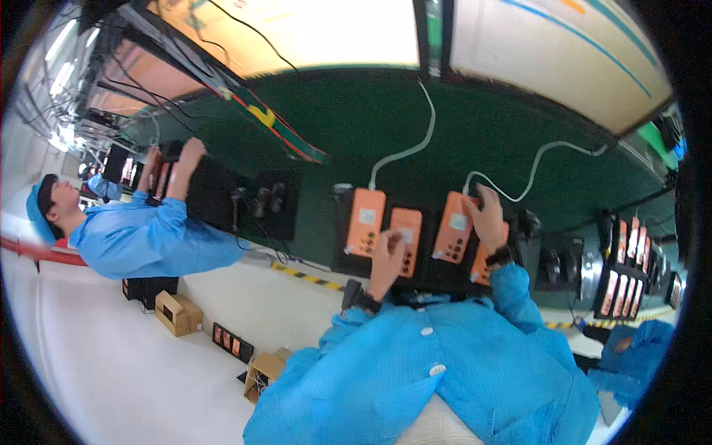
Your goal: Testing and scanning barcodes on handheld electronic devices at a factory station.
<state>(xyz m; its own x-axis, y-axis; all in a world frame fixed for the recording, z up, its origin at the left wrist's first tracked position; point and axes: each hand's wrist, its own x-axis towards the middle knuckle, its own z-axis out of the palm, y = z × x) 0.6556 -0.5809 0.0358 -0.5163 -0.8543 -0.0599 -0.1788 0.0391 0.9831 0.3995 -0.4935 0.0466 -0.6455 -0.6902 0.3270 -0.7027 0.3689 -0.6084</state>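
Several orange phones lie face down in a row on a black tray (337, 241) on the dark green bench. My left hand (386, 263) rests on the second phone (406, 220), fingers bent and slightly apart, grasping nothing visible. The leftmost phone (366, 215) has a white cable (404, 154) at its top end. My right hand (487, 220) lies over the gap between the third phone (451, 230) and the rightmost phone (480, 271), partly hiding the latter. Its fingers are apart, the tips near the third phone's upper right corner. Another white cable (535, 167) runs into that phone's top.
A co-worker in blue (156, 233) handles phones at the bench on the left. To the right stands a black rack of orange phones (621, 293), near another person's blue sleeve (638, 356). Cardboard boxes (178, 313) sit on the floor. Lit panels (334, 33) hang above.
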